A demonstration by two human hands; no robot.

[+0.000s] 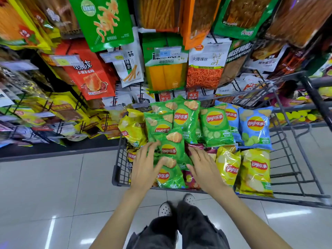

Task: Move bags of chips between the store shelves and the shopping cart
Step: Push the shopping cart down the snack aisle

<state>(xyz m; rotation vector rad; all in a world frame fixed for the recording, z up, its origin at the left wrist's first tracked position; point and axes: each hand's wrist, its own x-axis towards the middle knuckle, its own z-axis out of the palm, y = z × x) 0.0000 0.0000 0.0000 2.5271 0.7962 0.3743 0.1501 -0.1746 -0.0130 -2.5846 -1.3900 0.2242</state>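
both hands are reaching into the shopping cart [124,169], left hand [143,164] and right hand [203,166] with fingers spread, flanking a near green chip bag [170,150], likely to gather it; neither is gripping yet.

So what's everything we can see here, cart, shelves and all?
shopping cart: one, dark grey wire, centre right on the floor
green chip bags: at least five, green, cart's middle and left
blue chip bags: two, light blue, cart's far right
yellow chip bags: at least three, yellow, near right and far left of the cart
hanging snack packs: many, mixed colours, shelf pegs behind the cart
floor: pale glossy tiles
left hand: open, on the green bags
right hand: open, beside them
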